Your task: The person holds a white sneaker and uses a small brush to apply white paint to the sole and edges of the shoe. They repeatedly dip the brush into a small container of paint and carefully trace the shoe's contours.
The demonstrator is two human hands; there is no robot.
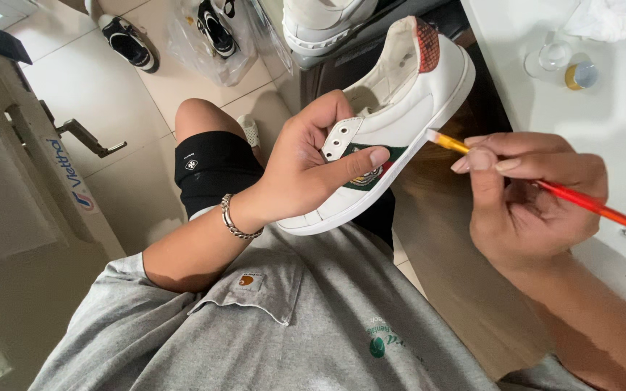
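Observation:
My left hand [313, 163] grips a white sneaker [407, 108] around its middle, thumb laid along the green and red side stripe. The shoe points toe-down toward my lap, its reddish heel tab at the upper right. My right hand [527, 195] pinches a thin paintbrush [588, 203] with a red handle and yellow ferrule. The brush's pale tip rests at the sneaker's side edge, just right of the stripe. A chain bracelet circles my left wrist.
A white table [617, 108] at the right carries a small glass jar [553, 54], a gold-rimmed lid [581, 74] and crumpled tissue [606, 18]. Black-and-white shoes [130, 42] and a plastic bag [215, 40] lie on the tiled floor. A machine [23, 166] stands left.

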